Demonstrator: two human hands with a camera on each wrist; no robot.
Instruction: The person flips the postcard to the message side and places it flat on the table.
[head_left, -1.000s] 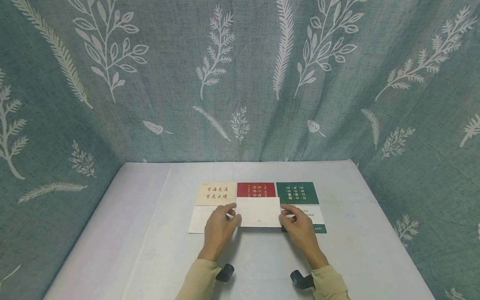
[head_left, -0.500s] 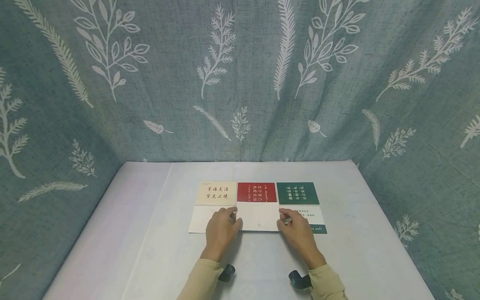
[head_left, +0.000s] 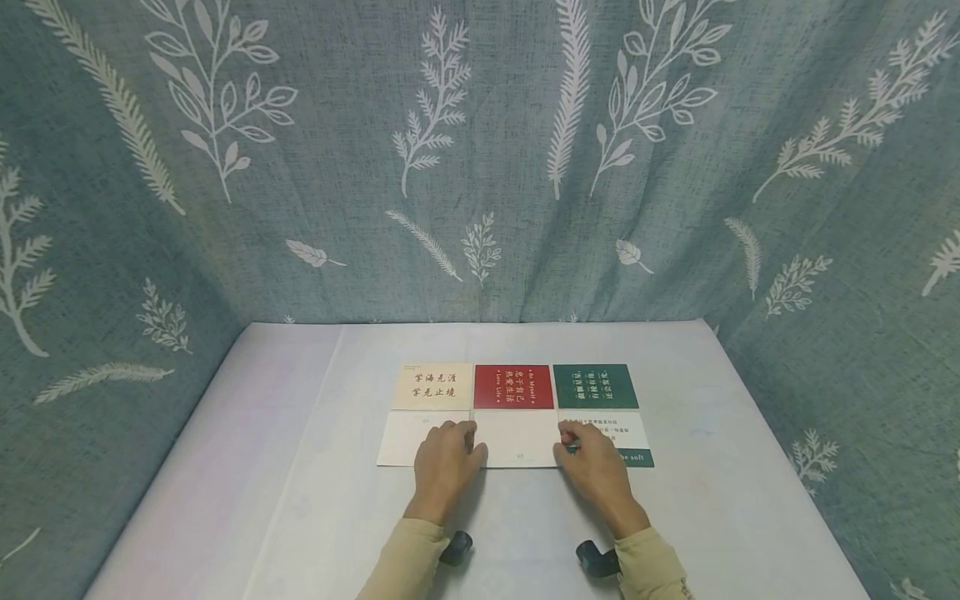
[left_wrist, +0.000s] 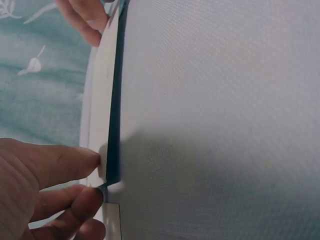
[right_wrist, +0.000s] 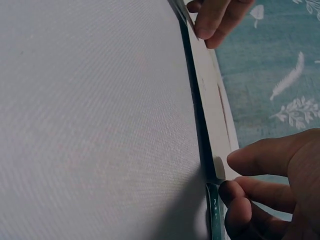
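Note:
A white card (head_left: 517, 437) with a small printed mark lies in the middle of the front row, just in front of a red card (head_left: 513, 387) with pale lettering. My left hand (head_left: 444, 467) pinches its left end between thumb and fingertips. At the opposite end, my right hand (head_left: 596, 475) has the corner between thumb and fingers. Both wrist views show a dark green strip (left_wrist: 115, 125) under the card's near edge, close over the tabletop. Partly behind my left hand is another white card (head_left: 397, 437); my right hand overlaps a white-and-green card (head_left: 636, 429).
A cream card (head_left: 432, 379) and a green card (head_left: 596, 386) flank the red one in the back row. The cards rest on a white tabletop (head_left: 315, 517). Patterned teal curtains (head_left: 480, 167) hang behind and at both sides.
Both hands have drawn the white card toward the person and lowered it into the front row. The red card, partly covered before, now shows fully. The surrounding cards stayed put.

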